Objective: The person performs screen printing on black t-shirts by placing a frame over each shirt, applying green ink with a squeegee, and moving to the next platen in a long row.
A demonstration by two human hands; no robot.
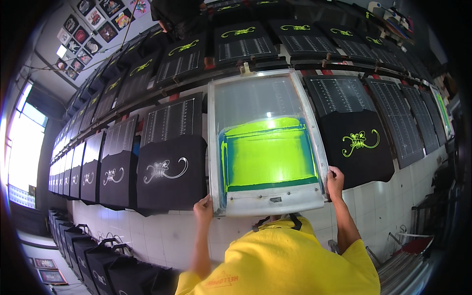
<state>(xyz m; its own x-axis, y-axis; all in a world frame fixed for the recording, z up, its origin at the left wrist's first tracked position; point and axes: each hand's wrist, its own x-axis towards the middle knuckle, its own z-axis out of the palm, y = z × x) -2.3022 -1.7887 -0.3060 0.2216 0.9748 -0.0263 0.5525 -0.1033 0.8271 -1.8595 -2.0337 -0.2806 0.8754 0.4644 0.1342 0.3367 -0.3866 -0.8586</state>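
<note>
A screen printing frame [315,123] with pale metal sides lies before me over the near row of boards. Bright yellow-green ink [270,155] covers the lower half of its mesh, with blue-green edges around it. My left hand [203,207] is closed on the frame's near left corner. On the near right side my right hand [335,183] grips the same frame, fingers curled at its edge. To the right, a black shirt [339,167] on its board bears a yellow-green scorpion-like print. Left of the frame, another black shirt [147,196] carries a whitish print of that shape. Whatever lies directly beneath the inked mesh is hidden.
Dark boards with shirts [241,22] run in long rows left, right and beyond a rail. A person in dark clothes [179,19] stands at the far side. Black draped items [93,255] line the lower left. Metal racks [408,265] stand at the lower right, on white floor tiles [309,228].
</note>
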